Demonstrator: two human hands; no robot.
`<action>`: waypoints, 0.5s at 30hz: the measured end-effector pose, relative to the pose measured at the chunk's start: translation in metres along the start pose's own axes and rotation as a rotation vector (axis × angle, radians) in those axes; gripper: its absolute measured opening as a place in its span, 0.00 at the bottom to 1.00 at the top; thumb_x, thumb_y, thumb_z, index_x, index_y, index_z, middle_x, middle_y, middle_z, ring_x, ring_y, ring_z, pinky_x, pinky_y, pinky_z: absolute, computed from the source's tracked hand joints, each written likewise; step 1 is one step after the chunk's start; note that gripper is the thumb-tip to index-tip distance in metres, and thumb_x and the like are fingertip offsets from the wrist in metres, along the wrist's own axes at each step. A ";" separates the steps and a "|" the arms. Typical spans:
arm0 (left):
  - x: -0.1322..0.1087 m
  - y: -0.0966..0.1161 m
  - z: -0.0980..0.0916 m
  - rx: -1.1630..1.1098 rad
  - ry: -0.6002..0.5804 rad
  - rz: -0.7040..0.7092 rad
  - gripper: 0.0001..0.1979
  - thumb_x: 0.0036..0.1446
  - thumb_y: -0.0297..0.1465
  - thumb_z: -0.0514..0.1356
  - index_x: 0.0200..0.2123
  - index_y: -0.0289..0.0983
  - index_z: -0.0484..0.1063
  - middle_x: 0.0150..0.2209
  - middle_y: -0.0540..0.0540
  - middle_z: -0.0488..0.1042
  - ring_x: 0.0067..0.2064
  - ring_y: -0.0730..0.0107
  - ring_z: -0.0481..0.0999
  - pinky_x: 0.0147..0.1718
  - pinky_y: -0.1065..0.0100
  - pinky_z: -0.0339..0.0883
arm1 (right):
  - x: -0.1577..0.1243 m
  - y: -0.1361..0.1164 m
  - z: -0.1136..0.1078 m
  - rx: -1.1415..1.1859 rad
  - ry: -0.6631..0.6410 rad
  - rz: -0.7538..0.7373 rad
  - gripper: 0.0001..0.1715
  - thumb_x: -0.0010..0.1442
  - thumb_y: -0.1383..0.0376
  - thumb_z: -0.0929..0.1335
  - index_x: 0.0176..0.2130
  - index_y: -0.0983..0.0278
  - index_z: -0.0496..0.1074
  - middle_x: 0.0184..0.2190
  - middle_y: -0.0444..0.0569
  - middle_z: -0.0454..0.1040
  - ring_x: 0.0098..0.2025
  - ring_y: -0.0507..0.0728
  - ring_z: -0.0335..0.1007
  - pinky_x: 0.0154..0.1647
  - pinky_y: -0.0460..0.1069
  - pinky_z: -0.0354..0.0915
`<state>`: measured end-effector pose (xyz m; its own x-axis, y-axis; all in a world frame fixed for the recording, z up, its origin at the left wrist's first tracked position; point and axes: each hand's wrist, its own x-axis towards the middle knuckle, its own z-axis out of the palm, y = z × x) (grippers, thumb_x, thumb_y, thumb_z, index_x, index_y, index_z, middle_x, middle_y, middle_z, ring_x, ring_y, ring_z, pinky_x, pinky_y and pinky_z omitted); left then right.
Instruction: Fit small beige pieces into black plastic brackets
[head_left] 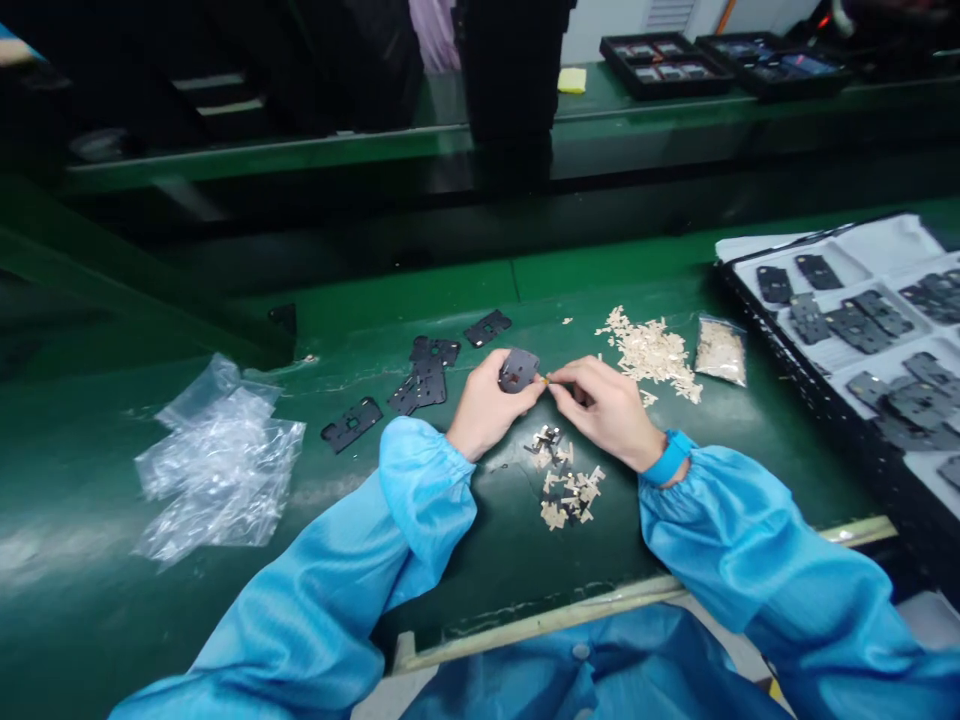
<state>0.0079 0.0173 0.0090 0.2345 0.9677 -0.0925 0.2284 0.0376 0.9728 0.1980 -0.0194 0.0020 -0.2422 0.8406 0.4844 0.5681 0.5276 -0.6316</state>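
My left hand (487,400) grips a dark flat plate (520,369) with small cut-outs, tilted up between thumb and fingers. At the plate's right edge, my right hand (604,405) pinches a tiny orange-yellow piece (546,380); the thumb and fingertips of both hands nearly meet there. Below the hands lie small beige and black pieces (571,497) in a loose scatter. A larger heap of beige pieces (652,350) sits beyond my right hand. Several black plates (429,378) rest on the green table left of my left hand.
Clear plastic bags (225,460) are piled at the left. A sealed bag of beige pieces (721,350) lies right of the heap. A white compartment tray (840,262) with dark plates stands at the right. Black trays (664,88) sit on the back shelf. The table's front edge (540,625) runs before my body.
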 end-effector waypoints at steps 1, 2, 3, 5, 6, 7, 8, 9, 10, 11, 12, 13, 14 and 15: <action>0.000 0.000 -0.001 0.035 -0.003 0.007 0.19 0.51 0.39 0.67 0.44 0.36 0.72 0.36 0.49 0.78 0.26 0.75 0.71 0.29 0.70 0.68 | 0.000 0.000 0.001 -0.001 0.003 0.003 0.08 0.68 0.66 0.67 0.45 0.62 0.77 0.40 0.52 0.79 0.37 0.55 0.73 0.40 0.50 0.69; 0.000 0.002 -0.002 0.087 0.008 0.018 0.21 0.51 0.40 0.67 0.45 0.36 0.72 0.37 0.48 0.79 0.28 0.73 0.72 0.31 0.69 0.69 | 0.000 -0.001 0.003 -0.005 -0.004 0.008 0.08 0.68 0.66 0.67 0.43 0.62 0.77 0.39 0.52 0.79 0.36 0.55 0.73 0.40 0.50 0.69; -0.001 0.003 -0.003 0.150 0.021 0.032 0.22 0.50 0.41 0.67 0.46 0.36 0.73 0.39 0.47 0.80 0.32 0.70 0.75 0.35 0.67 0.70 | 0.001 -0.002 0.004 -0.011 -0.005 0.023 0.09 0.68 0.66 0.66 0.42 0.63 0.77 0.38 0.52 0.79 0.36 0.55 0.73 0.40 0.49 0.69; -0.002 0.007 -0.004 0.256 0.044 0.031 0.24 0.49 0.44 0.68 0.46 0.37 0.75 0.40 0.46 0.81 0.38 0.63 0.78 0.41 0.63 0.71 | 0.002 -0.003 0.007 -0.046 -0.020 0.068 0.09 0.68 0.65 0.66 0.40 0.63 0.77 0.36 0.50 0.79 0.35 0.54 0.73 0.39 0.48 0.69; -0.001 0.009 -0.005 0.291 0.067 0.017 0.24 0.48 0.46 0.68 0.45 0.38 0.75 0.41 0.46 0.81 0.41 0.59 0.79 0.43 0.61 0.72 | 0.003 -0.002 0.009 -0.065 -0.028 0.086 0.09 0.67 0.65 0.66 0.40 0.63 0.77 0.35 0.50 0.79 0.35 0.54 0.73 0.39 0.48 0.69; -0.001 0.010 -0.006 0.313 0.075 -0.002 0.24 0.47 0.47 0.68 0.44 0.40 0.75 0.41 0.47 0.81 0.43 0.57 0.79 0.45 0.60 0.72 | 0.004 0.000 0.011 -0.080 -0.034 0.096 0.08 0.66 0.65 0.66 0.39 0.63 0.76 0.35 0.49 0.78 0.35 0.53 0.73 0.39 0.47 0.69; 0.000 0.011 -0.006 0.331 0.079 -0.028 0.23 0.47 0.48 0.68 0.44 0.42 0.76 0.41 0.49 0.81 0.44 0.55 0.79 0.47 0.58 0.71 | 0.005 0.002 0.012 -0.089 -0.049 0.097 0.07 0.65 0.65 0.66 0.38 0.63 0.75 0.36 0.49 0.78 0.35 0.53 0.74 0.40 0.46 0.69; 0.001 0.012 -0.006 0.344 0.075 -0.064 0.22 0.47 0.48 0.68 0.43 0.45 0.76 0.42 0.52 0.81 0.45 0.55 0.79 0.48 0.57 0.71 | 0.006 0.005 0.012 -0.090 -0.062 0.094 0.07 0.65 0.65 0.66 0.38 0.63 0.75 0.36 0.48 0.78 0.36 0.52 0.74 0.41 0.46 0.69; 0.002 0.013 -0.007 0.330 0.082 -0.098 0.21 0.46 0.49 0.69 0.42 0.46 0.76 0.40 0.54 0.81 0.44 0.55 0.79 0.47 0.56 0.72 | 0.006 0.006 0.013 -0.088 -0.053 0.094 0.07 0.65 0.65 0.66 0.38 0.63 0.74 0.37 0.48 0.78 0.36 0.52 0.73 0.41 0.45 0.69; 0.002 0.013 -0.007 0.311 0.080 -0.130 0.21 0.45 0.49 0.69 0.41 0.47 0.76 0.40 0.55 0.81 0.43 0.55 0.79 0.47 0.56 0.72 | 0.007 0.007 0.012 -0.082 -0.043 0.101 0.07 0.65 0.65 0.66 0.39 0.64 0.74 0.37 0.48 0.78 0.36 0.52 0.73 0.41 0.45 0.68; 0.002 0.014 -0.007 0.294 0.081 -0.157 0.21 0.45 0.49 0.70 0.41 0.48 0.76 0.40 0.56 0.82 0.43 0.55 0.79 0.47 0.56 0.72 | 0.008 0.007 0.012 -0.069 -0.040 0.099 0.08 0.66 0.64 0.66 0.39 0.64 0.74 0.37 0.48 0.78 0.36 0.51 0.73 0.41 0.45 0.68; 0.002 0.014 -0.006 0.275 0.084 -0.176 0.21 0.45 0.50 0.70 0.40 0.49 0.77 0.40 0.57 0.82 0.43 0.55 0.79 0.47 0.55 0.72 | 0.008 0.006 0.011 -0.056 -0.043 0.106 0.08 0.66 0.64 0.66 0.40 0.64 0.75 0.38 0.48 0.78 0.36 0.51 0.73 0.41 0.45 0.69; 0.001 0.015 -0.006 0.260 0.088 -0.187 0.20 0.45 0.50 0.70 0.40 0.50 0.76 0.40 0.57 0.82 0.43 0.55 0.79 0.47 0.55 0.72 | 0.009 0.005 0.011 -0.045 -0.053 0.117 0.08 0.67 0.63 0.66 0.41 0.63 0.75 0.38 0.48 0.78 0.36 0.51 0.74 0.41 0.45 0.69; 0.001 0.015 -0.006 0.252 0.091 -0.190 0.20 0.45 0.51 0.70 0.40 0.50 0.76 0.41 0.58 0.82 0.44 0.55 0.79 0.48 0.54 0.71 | 0.009 0.003 0.010 -0.038 -0.065 0.128 0.08 0.67 0.62 0.67 0.41 0.63 0.75 0.38 0.47 0.78 0.36 0.51 0.74 0.41 0.45 0.69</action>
<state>0.0060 0.0199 0.0246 0.0821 0.9680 -0.2370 0.4894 0.1681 0.8557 0.1896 -0.0090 -0.0021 -0.2158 0.9076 0.3602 0.6270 0.4116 -0.6614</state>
